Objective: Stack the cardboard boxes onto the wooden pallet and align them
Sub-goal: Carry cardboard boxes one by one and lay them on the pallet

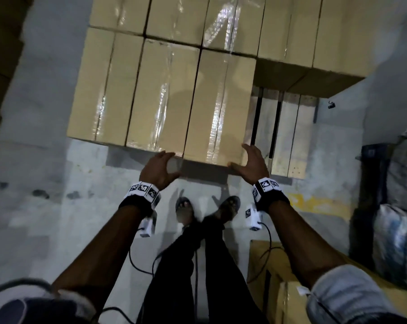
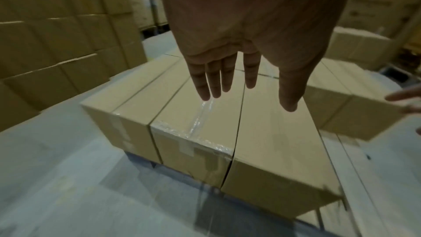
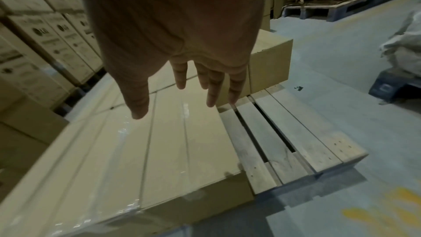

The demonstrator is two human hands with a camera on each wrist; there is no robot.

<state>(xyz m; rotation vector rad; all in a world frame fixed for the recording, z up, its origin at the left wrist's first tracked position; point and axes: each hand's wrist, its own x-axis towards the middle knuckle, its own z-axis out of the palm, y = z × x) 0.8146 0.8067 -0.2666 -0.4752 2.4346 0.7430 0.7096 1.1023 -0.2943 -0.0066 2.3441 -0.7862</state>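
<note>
A: Where are the boxes?
B: Long taped boxes (image 1: 160, 90) lie side by side on the pallet (image 1: 291, 134), whose right slats are bare.

A: And the hands?
B: The left hand (image 1: 159, 170) and right hand (image 1: 252, 161) hover at the near end of the rightmost box (image 1: 217, 108), each grip wide, fingers spread, holding nothing.

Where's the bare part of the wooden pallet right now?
In the head view the bare wooden pallet slats show right of centre, beside the nearest cardboard box, just beyond the right hand and in front of the taller box stack.
</note>
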